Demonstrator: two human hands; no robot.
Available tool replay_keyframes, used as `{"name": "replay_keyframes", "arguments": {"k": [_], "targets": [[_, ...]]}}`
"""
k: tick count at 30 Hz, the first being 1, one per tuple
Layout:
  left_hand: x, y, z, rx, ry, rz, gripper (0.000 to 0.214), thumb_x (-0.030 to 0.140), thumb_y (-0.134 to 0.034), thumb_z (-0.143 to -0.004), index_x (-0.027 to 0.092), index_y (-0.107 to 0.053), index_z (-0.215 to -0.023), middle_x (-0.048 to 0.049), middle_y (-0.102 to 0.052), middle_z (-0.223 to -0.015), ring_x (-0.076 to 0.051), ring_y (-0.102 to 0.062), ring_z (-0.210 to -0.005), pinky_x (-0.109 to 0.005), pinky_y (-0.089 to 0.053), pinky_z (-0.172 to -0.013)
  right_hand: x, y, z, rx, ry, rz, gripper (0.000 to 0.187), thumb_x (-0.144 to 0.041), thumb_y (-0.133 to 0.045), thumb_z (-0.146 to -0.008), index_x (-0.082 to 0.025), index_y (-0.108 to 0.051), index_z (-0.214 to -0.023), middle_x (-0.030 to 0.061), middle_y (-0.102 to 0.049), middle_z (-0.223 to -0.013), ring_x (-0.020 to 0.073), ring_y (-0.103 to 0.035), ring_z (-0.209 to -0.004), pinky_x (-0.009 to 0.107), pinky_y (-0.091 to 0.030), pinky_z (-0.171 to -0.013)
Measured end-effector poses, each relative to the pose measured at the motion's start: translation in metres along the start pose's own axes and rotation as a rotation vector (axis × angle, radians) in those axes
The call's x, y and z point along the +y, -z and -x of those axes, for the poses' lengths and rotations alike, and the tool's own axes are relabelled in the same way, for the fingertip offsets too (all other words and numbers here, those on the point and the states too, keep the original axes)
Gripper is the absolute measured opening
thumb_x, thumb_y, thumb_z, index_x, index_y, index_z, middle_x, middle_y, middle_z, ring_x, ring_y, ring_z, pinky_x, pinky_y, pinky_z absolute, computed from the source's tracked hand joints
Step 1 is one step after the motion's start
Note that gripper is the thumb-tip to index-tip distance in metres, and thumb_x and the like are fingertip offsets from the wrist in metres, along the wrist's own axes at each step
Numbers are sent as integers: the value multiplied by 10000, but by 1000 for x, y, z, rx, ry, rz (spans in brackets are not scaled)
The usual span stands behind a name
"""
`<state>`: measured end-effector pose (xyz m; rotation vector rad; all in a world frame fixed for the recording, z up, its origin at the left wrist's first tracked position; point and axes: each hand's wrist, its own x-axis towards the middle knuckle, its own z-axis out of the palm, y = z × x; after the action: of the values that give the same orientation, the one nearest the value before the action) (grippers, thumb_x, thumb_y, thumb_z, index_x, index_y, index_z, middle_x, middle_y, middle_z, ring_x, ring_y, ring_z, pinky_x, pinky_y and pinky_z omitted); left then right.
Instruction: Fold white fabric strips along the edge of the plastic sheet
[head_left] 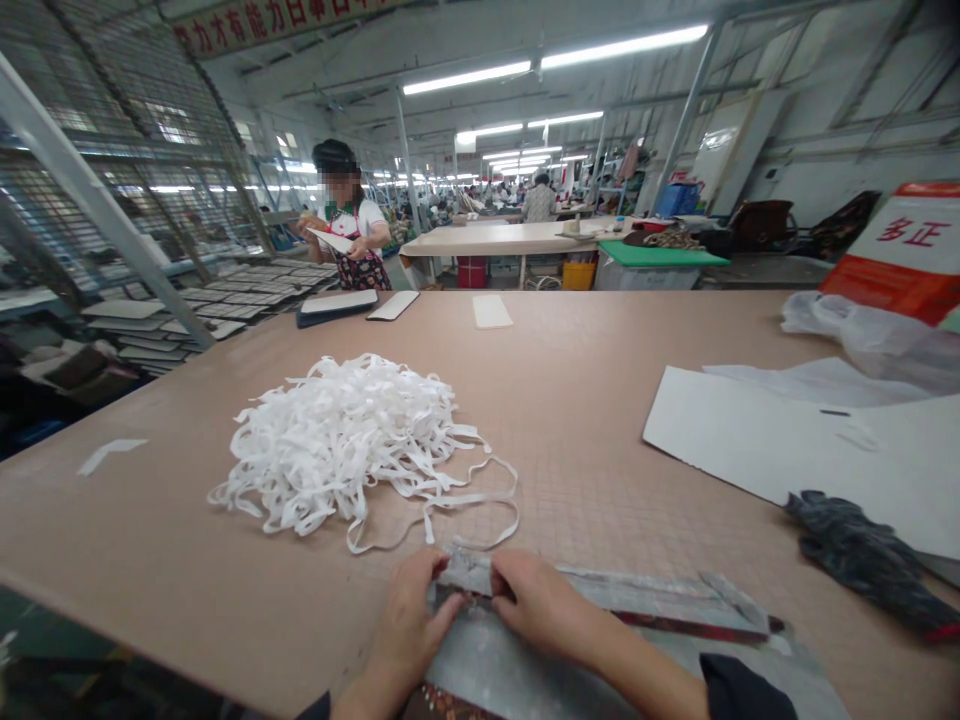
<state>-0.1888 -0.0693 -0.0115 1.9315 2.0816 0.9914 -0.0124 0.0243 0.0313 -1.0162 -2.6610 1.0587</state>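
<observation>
A long grey tape-wrapped bar (pixel 667 598) with a reddish-brown edge lies across a grey sheet (pixel 480 660) at the near edge of the table. My left hand (pixel 412 615) curls around the bar's left end, thumb on the near side. Just to its right, my right hand (pixel 536 605) has its fingers bent over the same bar; the fingertips are partly hidden. Beyond my hands lies a loose heap of white fabric tape (pixel 345 440). One loop of that tape trails toward the bar's left end, close to my fingers.
A brown table (pixel 585 400) spreads ahead. On its right are a white cardboard sheet (pixel 750 430), dark gloves (pixel 862 555) and a plastic bag (pixel 870 325). Flat panels (pixel 491 311) lie at the far edge. A co-worker (pixel 349 225) stands beyond, holding a white panel.
</observation>
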Motion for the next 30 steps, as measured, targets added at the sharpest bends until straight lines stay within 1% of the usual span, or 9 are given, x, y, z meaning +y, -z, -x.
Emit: {"name": "replay_keyframes", "arguments": {"k": [3, 6, 8, 11, 14, 16, 19, 26, 30], "targets": [[1, -5, -3, -64, 174, 53, 266, 287, -570, -748, 209, -533, -1000, -21, -617, -828, -183, -589, -771, -332, -488, -717, 2, 0, -3, 16, 35, -153, 173, -113, -426, -747, -175, -508, -887, 34, -619, -820, 146, -561, -742, 217, -375, -642], [0, -10, -5, -61, 213, 46, 289, 280, -563, -742, 196, -521, -1016, -15, -611, -797, -175, -588, -728, -324, -490, -691, 5, -9, -15, 47, 112, -249, 243, -60, -372, -766, -178, -479, -949, 23, -610, -837, 128, -557, -757, 209, -389, -671], [-1, -11, -4, 9, 125, -5, 290, 279, -557, -748, 186, -509, -1018, -31, -608, -835, -179, -587, -746, -336, -487, -703, 9, -17, -23, 78, 143, -227, 266, -36, -361, -759, -178, -499, -937, 22, -595, -832, 128, -538, -757, 213, -393, -681], [2, -8, -2, 90, -85, -138, 188, 266, -522, -787, 192, -520, -960, -60, -593, -916, -211, -569, -860, -378, -467, -759, 15, -26, -34, 140, 209, -118, 244, -29, -384, -753, -169, -548, -867, 29, -582, -837, 148, -506, -795, 236, -390, -708], [11, -2, -2, -19, -222, -271, 118, 208, -472, -825, 209, -542, -919, -48, -584, -894, -214, -551, -847, -390, -453, -743, 23, -30, -42, 143, 312, -45, 212, -36, -415, -760, -158, -574, -828, 31, -587, -832, 159, -496, -833, 251, -387, -740], [16, -1, -3, -87, -269, -329, 153, 174, -443, -839, 213, -549, -942, -40, -582, -866, -203, -543, -798, -376, -449, -710, 26, -31, -46, 130, 352, -14, 199, -46, -430, -770, -152, -589, -825, 37, -589, -840, 159, -498, -847, 251, -390, -748], [16, -2, -3, -105, -318, -380, 185, 160, -431, -852, 209, -552, -984, -41, -581, -875, -195, -531, -785, -364, -441, -703, 27, -28, -51, 102, 362, 42, 202, -61, -431, -790, -149, -609, -825, 46, -591, -840, 155, -511, -837, 244, -395, -735], [12, -4, 1, -210, -410, -532, 243, 137, -426, -847, 168, -533, -1063, -65, -575, -932, -207, -522, -813, -382, -439, -748, 16, -17, -60, -38, 277, 201, 170, -105, -458, -793, -143, -623, -813, 65, -610, -846, 156, -541, -805, 230, -393, -691], [14, -3, 0, -219, -459, -597, 302, 110, -376, -848, 123, -506, -1121, -91, -575, -949, -223, -522, -845, -410, -437, -790, 12, -14, -62, -82, 255, 275, 151, -128, -476, -784, -148, -607, -856, 66, -610, -890, 163, -557, -817, 232, -398, -673]]}}
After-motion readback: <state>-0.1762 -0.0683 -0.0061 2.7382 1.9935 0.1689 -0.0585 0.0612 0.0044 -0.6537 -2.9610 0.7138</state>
